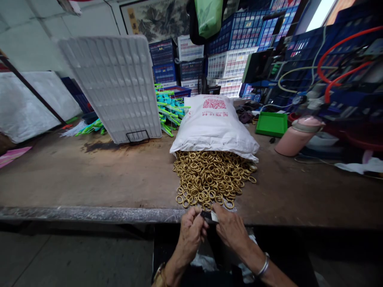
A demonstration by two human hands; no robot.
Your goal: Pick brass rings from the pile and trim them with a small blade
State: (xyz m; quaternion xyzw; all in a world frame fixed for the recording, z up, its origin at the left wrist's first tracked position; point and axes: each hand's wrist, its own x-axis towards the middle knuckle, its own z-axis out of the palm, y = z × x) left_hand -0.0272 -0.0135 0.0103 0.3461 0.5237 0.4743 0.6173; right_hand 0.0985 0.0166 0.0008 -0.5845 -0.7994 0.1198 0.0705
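Black-and-white piece (209,216) between hands (190,229), both closed on it; gold rings (209,179) just beyond.

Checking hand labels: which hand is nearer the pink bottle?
Right. The right hand is at the table's front edge, nearer the camera than the pink bottle and to its left; the left hand is farther left along that edge.

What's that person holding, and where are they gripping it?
A small black-and-white piece, too small to identify: the left hand seems to pinch its black end, the right hand its white end.
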